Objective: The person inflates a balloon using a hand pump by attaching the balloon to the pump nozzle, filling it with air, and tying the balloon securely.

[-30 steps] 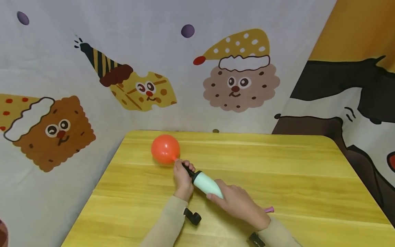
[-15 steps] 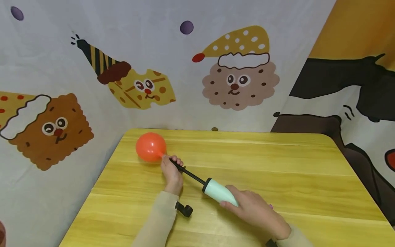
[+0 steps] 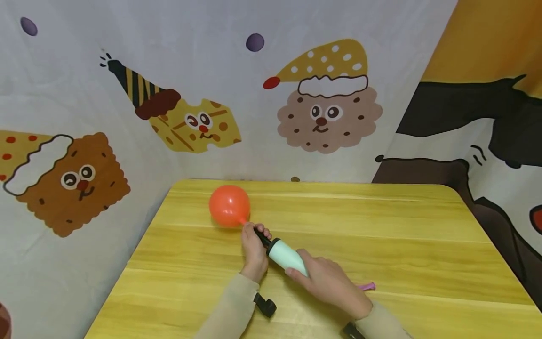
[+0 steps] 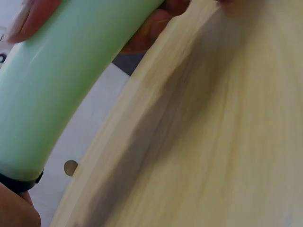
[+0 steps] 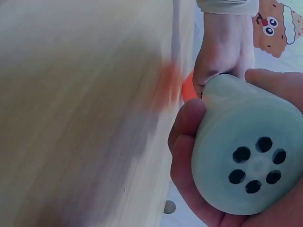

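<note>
A round, inflated red balloon (image 3: 229,205) is over the far left part of the table, its neck at the fingers of my left hand (image 3: 254,249). That hand grips the black nozzle end of a balloon pump (image 3: 288,256), together with the balloon's neck. My right hand (image 3: 332,282) wraps round the pump's mint-green barrel, which sits close to the left hand. In the right wrist view the barrel's flat end (image 5: 258,161) shows several dark holes. The left wrist view has the green barrel slanting across, with right-hand fingers round its upper part.
A small purple piece (image 3: 367,286), probably an uninflated balloon, lies on the wooden table (image 3: 402,226) partly behind the right wrist. A cartoon-printed cloth (image 3: 211,56) hangs behind the table's far edge. Black straps with cameras (image 3: 266,306) sit on the wrists.
Half a second ago the pump was drawn out, its black rod exposed; now the barrel is pushed back in. The left hand and balloon swung left, then returned right. The balloon looks slightly larger.
</note>
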`<state>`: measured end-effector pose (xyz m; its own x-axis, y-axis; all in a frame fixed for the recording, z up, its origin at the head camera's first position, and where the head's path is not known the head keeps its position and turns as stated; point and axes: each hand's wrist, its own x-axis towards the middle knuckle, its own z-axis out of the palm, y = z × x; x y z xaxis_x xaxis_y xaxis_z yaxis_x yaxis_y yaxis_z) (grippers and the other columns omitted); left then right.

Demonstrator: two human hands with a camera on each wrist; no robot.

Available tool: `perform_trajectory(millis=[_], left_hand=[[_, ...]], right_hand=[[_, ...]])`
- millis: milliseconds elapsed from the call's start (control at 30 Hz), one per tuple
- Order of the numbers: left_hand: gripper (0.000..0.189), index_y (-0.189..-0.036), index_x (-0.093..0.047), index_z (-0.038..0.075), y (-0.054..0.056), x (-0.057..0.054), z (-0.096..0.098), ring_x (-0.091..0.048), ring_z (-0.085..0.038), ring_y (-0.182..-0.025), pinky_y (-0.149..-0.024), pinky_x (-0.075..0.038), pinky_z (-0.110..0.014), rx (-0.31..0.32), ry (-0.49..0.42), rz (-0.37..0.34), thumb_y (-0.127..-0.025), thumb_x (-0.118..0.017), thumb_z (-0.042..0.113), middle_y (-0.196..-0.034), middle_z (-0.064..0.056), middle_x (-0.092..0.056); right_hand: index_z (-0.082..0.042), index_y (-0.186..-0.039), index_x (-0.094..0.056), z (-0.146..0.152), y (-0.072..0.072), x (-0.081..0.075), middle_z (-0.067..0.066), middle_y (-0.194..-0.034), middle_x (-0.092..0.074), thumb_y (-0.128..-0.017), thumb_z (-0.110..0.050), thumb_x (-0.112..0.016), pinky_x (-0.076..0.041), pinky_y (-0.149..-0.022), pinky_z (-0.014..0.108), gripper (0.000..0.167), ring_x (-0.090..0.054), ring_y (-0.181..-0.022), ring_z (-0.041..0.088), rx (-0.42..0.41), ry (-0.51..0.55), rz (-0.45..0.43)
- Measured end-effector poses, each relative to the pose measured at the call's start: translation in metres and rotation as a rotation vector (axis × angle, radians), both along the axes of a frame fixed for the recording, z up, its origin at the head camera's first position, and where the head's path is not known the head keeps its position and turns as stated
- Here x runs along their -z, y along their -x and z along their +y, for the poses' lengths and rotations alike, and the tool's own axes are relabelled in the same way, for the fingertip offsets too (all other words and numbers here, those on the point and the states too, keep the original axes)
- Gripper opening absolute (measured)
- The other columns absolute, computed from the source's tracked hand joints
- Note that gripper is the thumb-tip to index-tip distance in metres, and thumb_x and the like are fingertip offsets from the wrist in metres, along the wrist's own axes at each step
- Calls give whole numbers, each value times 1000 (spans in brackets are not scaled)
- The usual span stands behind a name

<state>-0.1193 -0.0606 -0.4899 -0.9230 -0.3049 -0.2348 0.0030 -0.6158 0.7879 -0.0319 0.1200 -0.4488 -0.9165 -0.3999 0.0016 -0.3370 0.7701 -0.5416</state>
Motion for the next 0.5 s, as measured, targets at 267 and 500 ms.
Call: perform_trajectory(millis=[267, 500], left_hand=[[31, -92, -44, 11, 3, 0, -2, -48, -10, -58, -56, -45, -22, -37, 17, -22, -115, -30, 28, -72, 2, -48], [32, -89, -42, 12, 21, -12, -19, -45, -10, -55, -51, -41, -21, -76, -62, 19, -115, -31, 28, -68, 4, -47]], right_hand=[[-13, -126, -59, -4, 1, 4, -7, -72, -52, -103, -61, -52, -40, -49, 27, 54, -49, -60, 7, -4, 7, 3], [-15, -138, -59, 5, -7, -3, -6, -82, -61, -101, -63, -53, -44, -56, 30, 60, -54, -68, 8, 37, 41, -44]])
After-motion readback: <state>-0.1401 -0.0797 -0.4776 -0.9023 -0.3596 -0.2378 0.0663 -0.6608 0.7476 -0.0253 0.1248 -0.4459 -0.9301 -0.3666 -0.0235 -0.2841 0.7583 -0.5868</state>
